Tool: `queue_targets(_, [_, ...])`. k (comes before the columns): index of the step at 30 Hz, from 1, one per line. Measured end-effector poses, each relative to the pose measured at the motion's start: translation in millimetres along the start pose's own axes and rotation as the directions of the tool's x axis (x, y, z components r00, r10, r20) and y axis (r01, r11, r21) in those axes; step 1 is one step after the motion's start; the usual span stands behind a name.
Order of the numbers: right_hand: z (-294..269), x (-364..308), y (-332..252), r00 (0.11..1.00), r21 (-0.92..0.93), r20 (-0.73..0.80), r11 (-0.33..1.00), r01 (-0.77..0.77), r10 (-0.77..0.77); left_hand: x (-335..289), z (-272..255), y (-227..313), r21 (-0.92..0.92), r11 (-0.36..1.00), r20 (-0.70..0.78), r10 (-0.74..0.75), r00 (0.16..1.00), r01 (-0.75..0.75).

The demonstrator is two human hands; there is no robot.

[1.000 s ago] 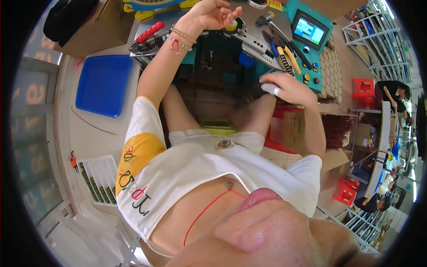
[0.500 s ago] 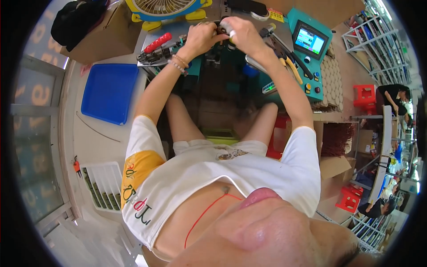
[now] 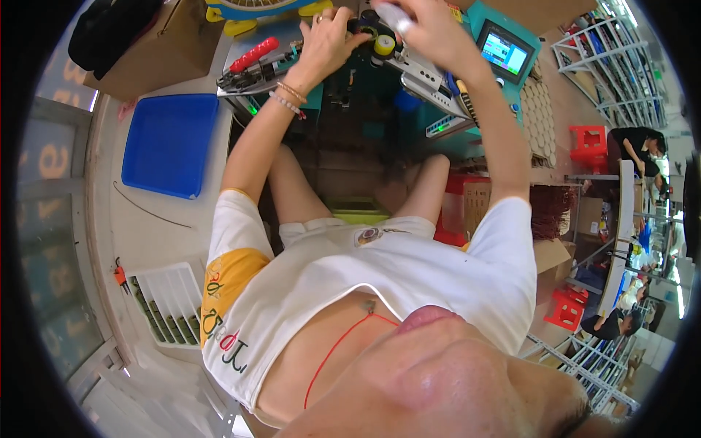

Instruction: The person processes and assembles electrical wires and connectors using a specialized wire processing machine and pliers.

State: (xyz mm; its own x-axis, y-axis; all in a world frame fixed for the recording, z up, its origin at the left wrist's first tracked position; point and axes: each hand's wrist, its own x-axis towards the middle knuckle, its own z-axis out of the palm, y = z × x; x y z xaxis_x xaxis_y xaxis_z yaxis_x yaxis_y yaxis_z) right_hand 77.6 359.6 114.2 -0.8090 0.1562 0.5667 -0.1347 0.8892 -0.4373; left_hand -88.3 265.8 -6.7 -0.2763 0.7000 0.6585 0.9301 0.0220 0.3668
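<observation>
At the machine on the far side of the bench, my left hand (image 3: 326, 45) has its thumb and forefinger around a dark ring-shaped part (image 3: 363, 28); its other fingers are spread. My right hand (image 3: 437, 38) is raised just to the right, with a whitish covering (image 3: 394, 17) on or beside a finger. What that hand holds, if anything, is hidden. Between the hands sits a round black piece with a yellow top (image 3: 383, 46). A metal slide plate (image 3: 431, 84) runs beneath my right hand. On the left is a toggle clamp with a red handle (image 3: 254, 55).
A teal control box with a lit screen (image 3: 504, 55) stands to the right, near pliers (image 3: 466, 98). At left lie a blue tray (image 3: 169, 146) and a white slotted tray (image 3: 171, 292); behind them is a cardboard box (image 3: 157, 55). A yellow-blue fan (image 3: 259, 9) stands at the back.
My right hand has lifted and moved right, away from my left hand, uncovering the yellow-topped piece and slide plate. My left hand stays near the dark part. The whole view has shifted slightly.
</observation>
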Motion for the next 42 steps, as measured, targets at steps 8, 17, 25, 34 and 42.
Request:
queue_targets(8, [152,-138,30,0.660,0.818,0.363,0.115,-0.564,0.658,20,1,-10,0.035,0.936,0.273,0.328,0.904,-0.350])
queue_targets(17, [212,-105,89,0.788,0.986,0.145,-0.157,-0.063,0.598,21,-4,5,0.002,0.961,0.299,0.263,0.917,-0.277])
queue_targets(25, [236,-99,55,0.638,0.993,-0.034,-0.048,0.112,0.769,21,-9,3,0.020,0.966,0.325,0.236,0.916,-0.257])
queue_targets(34, [147,-121,22,0.553,0.816,0.401,-0.010,-0.578,0.731,20,-51,25,-0.208,0.949,0.004,0.243,0.970,-0.237])
queue_targets(42, [64,-39,26,0.976,-0.509,0.015,0.842,-0.181,0.219,-12,-98,-33,0.189,0.980,0.146,-0.086,0.986,0.057])
